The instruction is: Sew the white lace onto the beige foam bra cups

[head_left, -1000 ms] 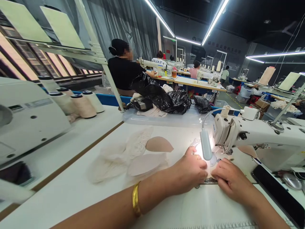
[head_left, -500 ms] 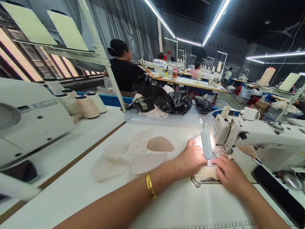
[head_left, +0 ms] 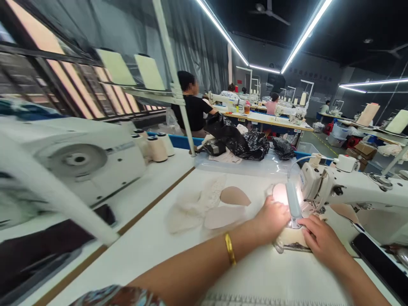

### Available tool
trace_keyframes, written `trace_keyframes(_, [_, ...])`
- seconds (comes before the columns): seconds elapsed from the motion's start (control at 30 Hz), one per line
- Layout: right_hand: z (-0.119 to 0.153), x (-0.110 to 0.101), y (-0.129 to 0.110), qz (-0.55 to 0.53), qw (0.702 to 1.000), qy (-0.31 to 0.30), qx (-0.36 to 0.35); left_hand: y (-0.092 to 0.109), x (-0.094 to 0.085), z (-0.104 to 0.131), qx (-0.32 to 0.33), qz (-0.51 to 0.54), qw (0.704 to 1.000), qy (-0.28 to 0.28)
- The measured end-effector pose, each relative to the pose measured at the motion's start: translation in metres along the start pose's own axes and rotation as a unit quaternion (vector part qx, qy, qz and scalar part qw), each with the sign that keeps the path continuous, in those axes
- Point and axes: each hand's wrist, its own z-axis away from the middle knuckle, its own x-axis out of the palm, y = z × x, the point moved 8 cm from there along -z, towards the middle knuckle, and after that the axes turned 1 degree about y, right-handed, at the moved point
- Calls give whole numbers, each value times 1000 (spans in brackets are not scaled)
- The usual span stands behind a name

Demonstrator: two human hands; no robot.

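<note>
My left hand [head_left: 274, 216] is closed at the edge of a pale pink fabric piece [head_left: 279, 192], beside the needle area of the white sewing machine [head_left: 323, 187]. My right hand [head_left: 325, 238] lies just to the right, fingers bent together with the index fingertip down near the small metal plate [head_left: 296, 224]. What its fingers pinch, if anything, is hidden. A grey lamp [head_left: 293, 199] hangs between the hands and lights the fabric, covering part of it. Left of my hands lie a beige cup-shaped piece [head_left: 235, 196], a paler one [head_left: 223, 217] and sheer lace fabric [head_left: 188, 212].
A black phone [head_left: 379, 259] rests right of my right forearm. Along the front edge runs a ruler strip [head_left: 255, 298]. Black plastic bags [head_left: 236, 138] sit behind the table. Thread cones [head_left: 157, 148] and a second machine [head_left: 79, 157] stand left. A co-worker [head_left: 194, 106] sits beyond.
My view has turned left, so the table, machine and both hands appear further right and slightly lower. Both hands keep about the same place at the machine.
</note>
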Motion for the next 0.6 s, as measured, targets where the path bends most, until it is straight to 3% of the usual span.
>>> trace_keyframes(0.13, [4,6,13,-21,1000,21,-9,33,-24,25,17,-42,998,-44])
trace_keyframes(0.23, [3,12,17,-24,1000,12,2,32,-59,55,-21,-48,998,-31])
trace_keyframes(0.37, [2,11,14,-18,1000,20,0,-14,-95,107,-156,-52,984,71])
trace_keyframes(0.5, [-3,4,2,-9,999,33,-4,-64,-88,147,-263,-40,959,95])
trace_keyframes(0.6, [-9,-10,-18,-7,999,39,-29,-72,-79,150,-248,-16,965,87])
